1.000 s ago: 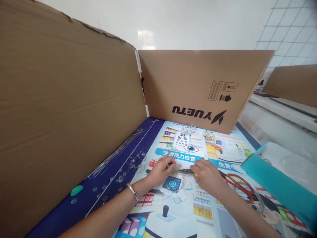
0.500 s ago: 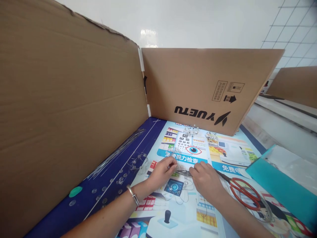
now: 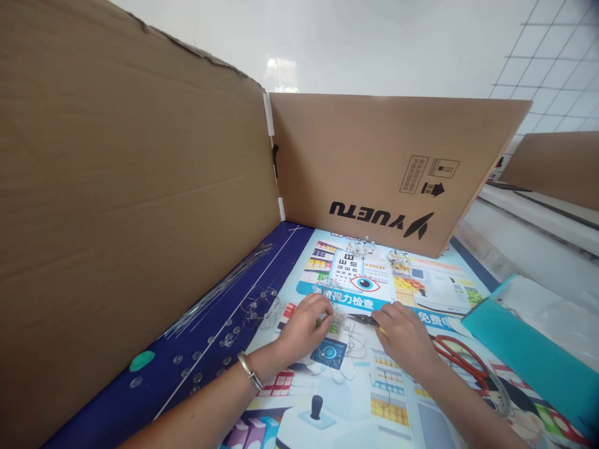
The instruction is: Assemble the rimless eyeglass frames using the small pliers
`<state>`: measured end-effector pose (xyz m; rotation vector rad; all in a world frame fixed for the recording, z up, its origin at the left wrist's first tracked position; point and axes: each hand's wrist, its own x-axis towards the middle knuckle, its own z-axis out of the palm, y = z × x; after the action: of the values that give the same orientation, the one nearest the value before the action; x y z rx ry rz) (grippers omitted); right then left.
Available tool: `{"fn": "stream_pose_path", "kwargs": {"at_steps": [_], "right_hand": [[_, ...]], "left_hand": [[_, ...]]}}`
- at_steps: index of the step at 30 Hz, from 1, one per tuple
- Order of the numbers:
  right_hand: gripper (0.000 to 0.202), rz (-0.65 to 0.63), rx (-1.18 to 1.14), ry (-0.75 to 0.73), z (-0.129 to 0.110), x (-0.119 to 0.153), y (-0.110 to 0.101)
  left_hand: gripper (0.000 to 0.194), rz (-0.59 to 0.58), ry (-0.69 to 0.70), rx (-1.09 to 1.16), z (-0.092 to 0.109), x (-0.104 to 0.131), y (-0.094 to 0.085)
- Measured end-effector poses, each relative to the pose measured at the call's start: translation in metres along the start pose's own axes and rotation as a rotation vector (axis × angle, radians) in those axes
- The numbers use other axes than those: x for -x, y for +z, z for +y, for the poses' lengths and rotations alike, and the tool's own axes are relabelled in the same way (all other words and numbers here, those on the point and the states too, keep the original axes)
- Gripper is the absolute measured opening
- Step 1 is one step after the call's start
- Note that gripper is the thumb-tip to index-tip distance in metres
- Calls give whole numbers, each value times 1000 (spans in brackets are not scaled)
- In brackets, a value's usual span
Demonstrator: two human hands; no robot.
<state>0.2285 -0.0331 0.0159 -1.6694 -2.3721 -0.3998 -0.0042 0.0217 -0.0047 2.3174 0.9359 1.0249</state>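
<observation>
Printed tabletop [image 3: 344, 393] walled off by a left cardboard panel [image 3: 140, 187] and a far cardboard panel [image 3: 397, 137], presumably for screening. Near mid-surface, a fine wire piece [image 3: 335, 315] is pinched between thumb and fingers of the left hand [image 3: 311, 321]; its exact form is too small to resolve. By judgement, it is gripped near the end so that the right side is left accessible. Pliers [image 3: 363, 319] are enclosed by the right hand [image 3: 401, 332], fingers wrapped on the yellow handle, nose directed at the left fingertips but apart from them; whether the jaws are parted cannot be told. Thin wire loops [image 3: 354, 345] are scattered just below. Red-handled scissors [image 3: 461, 358] are laid beyond the right wrist, probably for easy reach. Clear discs [image 3: 227, 341] and straight wires [image 3: 219, 296] are grouped at left, seemingly sorted by kind.
</observation>
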Motion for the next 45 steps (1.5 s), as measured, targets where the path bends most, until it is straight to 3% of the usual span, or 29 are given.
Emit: {"fn": "stream_pose_path", "kwargs": {"at_steps": [7, 18, 45], "right_hand": [[9, -68, -26, -26, -4, -1, -4], [10, 27, 145, -107, -21, -5, 5], [12, 50, 198, -136, -24, 0, 11]], "left_hand": [[13, 9, 2, 2, -1, 0, -2], [16, -11, -15, -12, 2, 3, -2], [16, -163, -86, -485, -1, 8, 7]]}}
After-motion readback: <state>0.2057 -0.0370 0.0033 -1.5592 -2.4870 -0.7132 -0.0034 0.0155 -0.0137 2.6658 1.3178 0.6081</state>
